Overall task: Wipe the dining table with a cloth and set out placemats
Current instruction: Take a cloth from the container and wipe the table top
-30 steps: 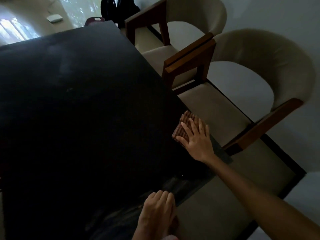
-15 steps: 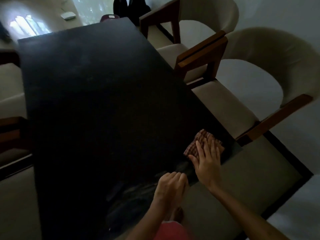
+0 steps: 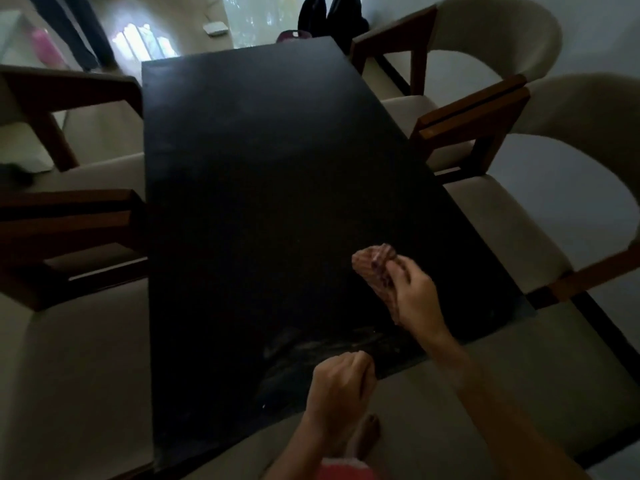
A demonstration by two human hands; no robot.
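Dark table [image 3: 249, 188], cloth [image 3: 375, 271] in right hand [image 3: 415, 299]

R hand [image 3: 417, 299] fingers curled, gripping bunched cloth [image 3: 374, 268]; L hand [image 3: 337, 393] loosely fisted at near table [image 3: 277, 202] edge.
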